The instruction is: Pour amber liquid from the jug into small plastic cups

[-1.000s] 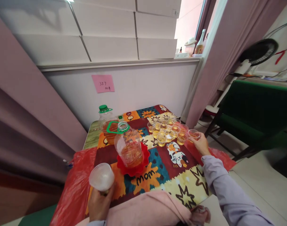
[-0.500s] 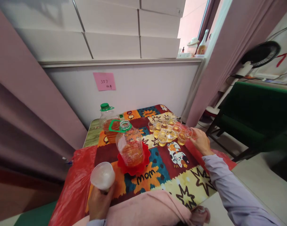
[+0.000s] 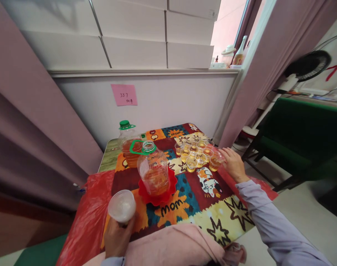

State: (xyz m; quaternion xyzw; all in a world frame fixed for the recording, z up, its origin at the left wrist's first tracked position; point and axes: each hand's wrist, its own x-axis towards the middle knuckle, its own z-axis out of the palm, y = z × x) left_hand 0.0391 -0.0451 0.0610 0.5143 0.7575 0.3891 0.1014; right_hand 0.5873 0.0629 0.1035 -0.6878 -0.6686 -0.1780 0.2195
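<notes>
My left hand (image 3: 117,236) grips a stack of clear plastic cups (image 3: 122,206) at the table's near left. Fingers of my right hand (image 3: 232,162) are closed at the right edge of the cup group, by a cup of amber liquid (image 3: 215,162); a clear rim shows at the fingertips, but what they hold is hard to make out. Several filled cups (image 3: 200,159) stand close together. An uncapped jug (image 3: 154,173) with a green handle and amber liquid stands on a red scalloped dish (image 3: 172,181).
A second jug (image 3: 129,146) with a green cap stands at the back left. Red plastic sheeting (image 3: 88,207) hangs at the patterned table's (image 3: 168,221) left side. On the right are a green chair (image 3: 301,136) and a black fan (image 3: 309,65).
My right hand has shifted slightly left, closer to the filled cups. My left hand still holds the stack. The view has moved a little.
</notes>
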